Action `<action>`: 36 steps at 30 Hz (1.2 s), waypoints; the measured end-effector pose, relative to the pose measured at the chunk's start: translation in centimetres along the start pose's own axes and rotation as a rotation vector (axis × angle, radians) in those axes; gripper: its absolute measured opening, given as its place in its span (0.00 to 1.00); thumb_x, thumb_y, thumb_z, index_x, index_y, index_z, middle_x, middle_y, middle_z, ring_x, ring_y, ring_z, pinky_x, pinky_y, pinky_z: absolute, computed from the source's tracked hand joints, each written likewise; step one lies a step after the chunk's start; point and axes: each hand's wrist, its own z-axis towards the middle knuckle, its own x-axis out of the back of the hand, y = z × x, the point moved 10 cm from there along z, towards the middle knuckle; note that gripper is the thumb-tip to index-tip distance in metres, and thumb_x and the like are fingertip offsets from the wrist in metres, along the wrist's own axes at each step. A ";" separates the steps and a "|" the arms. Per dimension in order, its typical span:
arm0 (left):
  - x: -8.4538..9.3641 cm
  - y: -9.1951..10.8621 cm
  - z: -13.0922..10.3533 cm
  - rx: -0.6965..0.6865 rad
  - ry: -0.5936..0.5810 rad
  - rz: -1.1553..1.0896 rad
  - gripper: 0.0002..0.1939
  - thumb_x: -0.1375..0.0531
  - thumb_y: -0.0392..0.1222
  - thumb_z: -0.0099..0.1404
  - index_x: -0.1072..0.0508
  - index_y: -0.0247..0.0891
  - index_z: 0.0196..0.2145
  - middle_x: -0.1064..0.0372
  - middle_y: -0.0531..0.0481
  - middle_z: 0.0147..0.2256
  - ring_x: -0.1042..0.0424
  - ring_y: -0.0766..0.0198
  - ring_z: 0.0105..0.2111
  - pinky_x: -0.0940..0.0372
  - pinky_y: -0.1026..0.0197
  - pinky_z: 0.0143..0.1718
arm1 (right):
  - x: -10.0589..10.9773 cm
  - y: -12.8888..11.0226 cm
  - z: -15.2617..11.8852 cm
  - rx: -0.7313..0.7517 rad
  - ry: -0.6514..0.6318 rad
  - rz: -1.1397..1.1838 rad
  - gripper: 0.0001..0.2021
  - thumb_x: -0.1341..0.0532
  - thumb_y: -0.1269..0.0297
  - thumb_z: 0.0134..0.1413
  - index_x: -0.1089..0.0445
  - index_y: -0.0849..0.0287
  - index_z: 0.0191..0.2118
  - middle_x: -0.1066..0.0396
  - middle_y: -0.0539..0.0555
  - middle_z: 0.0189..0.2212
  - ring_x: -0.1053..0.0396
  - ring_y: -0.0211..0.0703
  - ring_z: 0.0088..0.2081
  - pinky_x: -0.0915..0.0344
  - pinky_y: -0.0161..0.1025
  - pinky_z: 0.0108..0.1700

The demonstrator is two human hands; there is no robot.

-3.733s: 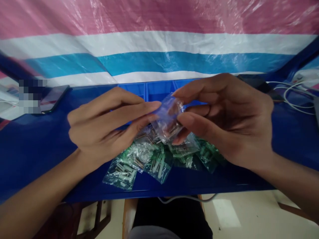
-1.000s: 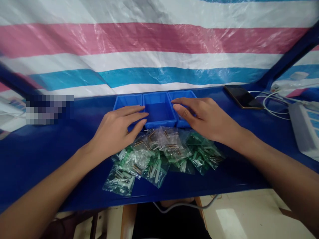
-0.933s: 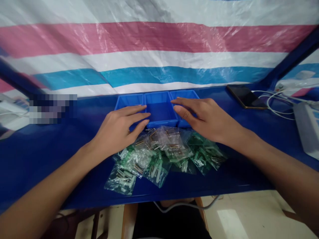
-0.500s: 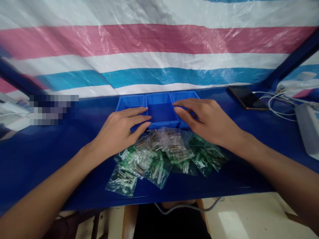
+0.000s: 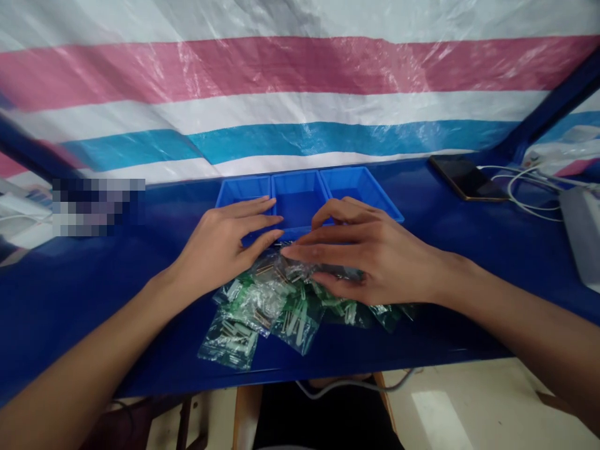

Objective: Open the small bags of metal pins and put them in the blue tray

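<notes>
Blue table [image 5: 469, 262], striped plastic sheet [image 5: 300, 94] behind

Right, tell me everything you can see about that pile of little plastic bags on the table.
The pile of little plastic bags lies on the blue table, just in front of three blue trays. The bags are small and clear, some green-tinted, holding short pale sticks and brownish metal-looking pins. They overlap loosely and lie flat. The right hand rests spread over the pile's right side, and the left hand touches its upper left edge.
</notes>
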 end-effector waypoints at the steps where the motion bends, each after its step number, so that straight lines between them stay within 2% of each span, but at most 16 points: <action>1: 0.1 0.1 0.0 0.001 0.013 -0.001 0.16 0.42 0.52 0.79 0.16 0.46 0.51 0.24 0.46 0.61 0.21 0.48 0.59 0.23 0.43 0.62 | -0.1 0.0 0.0 0.003 0.003 -0.013 0.14 0.39 0.71 0.71 0.20 0.60 0.56 0.15 0.56 0.45 0.24 0.55 0.52 0.27 0.53 0.50; 5: 0.9 0.5 0.0 0.007 0.064 0.020 0.15 0.42 0.51 0.79 0.16 0.50 0.49 0.24 0.51 0.60 0.19 0.48 0.57 0.21 0.42 0.58 | 0.1 0.1 0.0 0.013 0.022 -0.033 0.12 0.41 0.67 0.75 0.18 0.59 0.49 0.14 0.56 0.44 0.23 0.52 0.48 0.27 0.49 0.49; 9: 1.5 0.8 -0.1 0.006 0.104 0.045 0.14 0.43 0.48 0.79 0.16 0.50 0.49 0.23 0.53 0.59 0.19 0.50 0.56 0.18 0.45 0.53 | -0.3 0.0 0.0 0.010 -0.006 0.015 0.14 0.35 0.60 0.72 0.21 0.62 0.56 0.15 0.59 0.48 0.24 0.57 0.53 0.28 0.53 0.51; 11: 1.7 1.0 -0.1 0.007 0.116 0.050 0.14 0.43 0.47 0.80 0.16 0.50 0.49 0.22 0.54 0.59 0.18 0.51 0.55 0.17 0.45 0.52 | -0.6 -0.1 -0.1 0.021 0.006 -0.007 0.14 0.35 0.64 0.71 0.22 0.63 0.57 0.15 0.59 0.45 0.24 0.57 0.53 0.29 0.53 0.50; 14: 1.8 1.5 -0.1 -0.012 0.134 0.044 0.12 0.42 0.47 0.80 0.17 0.49 0.49 0.21 0.54 0.58 0.17 0.52 0.53 0.17 0.45 0.53 | -0.8 -0.1 -0.1 0.040 0.055 -0.064 0.11 0.39 0.70 0.74 0.21 0.63 0.54 0.14 0.57 0.40 0.23 0.53 0.48 0.29 0.49 0.45; 17: 2.3 2.0 -0.2 -0.032 0.182 0.043 0.10 0.41 0.43 0.80 0.18 0.48 0.49 0.20 0.54 0.57 0.17 0.54 0.53 0.19 0.47 0.56 | -0.4 -0.3 0.0 0.076 0.095 -0.127 0.11 0.41 0.72 0.76 0.19 0.61 0.49 0.14 0.54 0.41 0.21 0.51 0.46 0.29 0.47 0.43; 19: 2.8 2.2 -0.3 -0.044 0.225 0.047 0.10 0.40 0.41 0.79 0.19 0.48 0.51 0.20 0.54 0.56 0.17 0.55 0.53 0.20 0.48 0.57 | 0.4 -0.1 0.1 0.042 0.131 -0.148 0.13 0.42 0.71 0.76 0.18 0.56 0.48 0.14 0.53 0.42 0.19 0.50 0.46 0.27 0.48 0.43; 21: 3.4 2.6 -0.5 -0.068 0.267 0.055 0.14 0.40 0.38 0.78 0.22 0.49 0.58 0.20 0.55 0.57 0.17 0.56 0.52 0.19 0.50 0.57 | 1.4 0.9 0.1 -0.099 0.169 -0.121 0.15 0.43 0.70 0.77 0.18 0.51 0.47 0.14 0.52 0.44 0.18 0.50 0.47 0.25 0.49 0.45; 24: 4.0 3.7 -0.9 -0.146 0.316 0.095 0.25 0.38 0.34 0.76 0.29 0.50 0.67 0.24 0.50 0.62 0.18 0.55 0.54 0.18 0.51 0.53 | 3.4 2.7 -0.7 -0.377 0.318 0.003 0.13 0.41 0.66 0.75 0.18 0.47 0.49 0.14 0.52 0.46 0.16 0.49 0.45 0.21 0.48 0.47; 26: 4.2 5.2 -1.3 -0.252 0.346 0.152 0.31 0.36 0.31 0.73 0.33 0.47 0.70 0.26 0.45 0.64 0.20 0.52 0.55 0.18 0.52 0.48 | 4.2 3.5 -1.6 -0.509 0.447 0.154 0.09 0.36 0.65 0.72 0.18 0.47 0.49 0.15 0.51 0.45 0.16 0.49 0.42 0.20 0.47 0.45; 28: 4.3 6.4 -1.8 -0.323 0.382 0.203 0.31 0.34 0.31 0.71 0.31 0.44 0.69 0.27 0.41 0.64 0.20 0.51 0.55 0.17 0.54 0.44 | 4.3 3.9 -2.2 -0.577 0.539 0.330 0.06 0.32 0.66 0.68 0.18 0.49 0.45 0.16 0.51 0.40 0.17 0.48 0.39 0.19 0.47 0.44; 29: 4.4 6.6 -2.0 -0.323 0.400 0.209 0.27 0.33 0.34 0.72 0.29 0.45 0.67 0.26 0.41 0.63 0.20 0.51 0.54 0.17 0.54 0.43 | 4.1 4.0 -2.3 -0.605 0.559 0.403 0.05 0.32 0.68 0.66 0.18 0.50 0.43 0.16 0.50 0.37 0.17 0.48 0.38 0.19 0.47 0.43; 32: 4.7 5.9 -2.1 -0.197 0.403 0.149 0.13 0.36 0.41 0.77 0.20 0.52 0.56 0.20 0.50 0.54 0.17 0.55 0.45 0.17 0.51 0.39 | 3.7 3.7 -1.8 -0.597 0.555 0.599 0.07 0.32 0.72 0.64 0.19 0.52 0.38 0.17 0.50 0.36 0.17 0.46 0.37 0.20 0.44 0.42; 34: 5.0 5.6 -2.2 -0.144 0.399 0.090 0.12 0.36 0.41 0.77 0.19 0.56 0.53 0.18 0.55 0.47 0.18 0.57 0.41 0.19 0.50 0.38 | 3.5 3.2 -1.1 -0.528 0.517 0.713 0.10 0.35 0.75 0.65 0.19 0.52 0.41 0.17 0.50 0.40 0.18 0.44 0.39 0.20 0.43 0.42; 36: 5.5 5.5 -2.3 -0.108 0.416 0.039 0.14 0.34 0.39 0.75 0.19 0.57 0.53 0.18 0.58 0.44 0.19 0.58 0.41 0.20 0.49 0.40 | 3.8 2.7 -0.8 -0.447 0.507 0.706 0.12 0.35 0.76 0.65 0.19 0.50 0.44 0.19 0.51 0.42 0.19 0.44 0.42 0.21 0.42 0.42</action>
